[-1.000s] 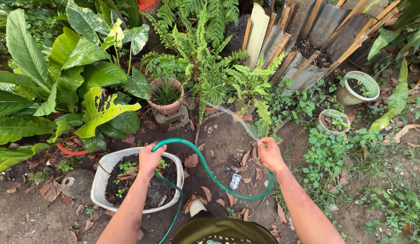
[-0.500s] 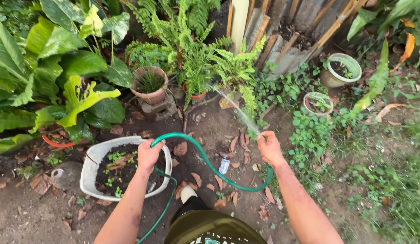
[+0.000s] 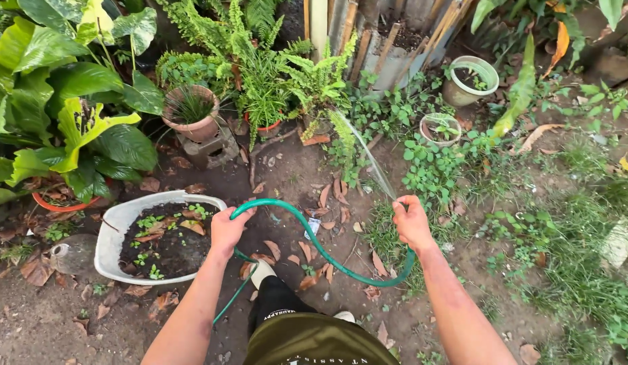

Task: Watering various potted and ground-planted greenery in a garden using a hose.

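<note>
A green garden hose (image 3: pixel 307 233) loops between both hands over bare soil. My left hand (image 3: pixel 227 230) grips the hose near the top of its loop, right beside a white tub of soil (image 3: pixel 118 226) with small seedlings. My right hand (image 3: pixel 412 223) is closed on the hose's end, and a thin stream of water (image 3: pixel 368 159) shoots up and away toward the ferns (image 3: pixel 273 74). The hose's other run drops past my left leg and foot (image 3: pixel 261 272).
A terracotta pot (image 3: pixel 192 115) stands on a concrete block. Large-leaved plants (image 3: pixel 70 101) fill the left. Two pale pots (image 3: pixel 470 78) sit at the back right by wooden stakes (image 3: pixel 388 34). Weeds and grass cover the right; dry leaves litter the soil.
The view has shifted a little. My right hand has moved slightly right with the hose end, and the water stream still sprays toward the ferns. My left hand keeps its grip.
</note>
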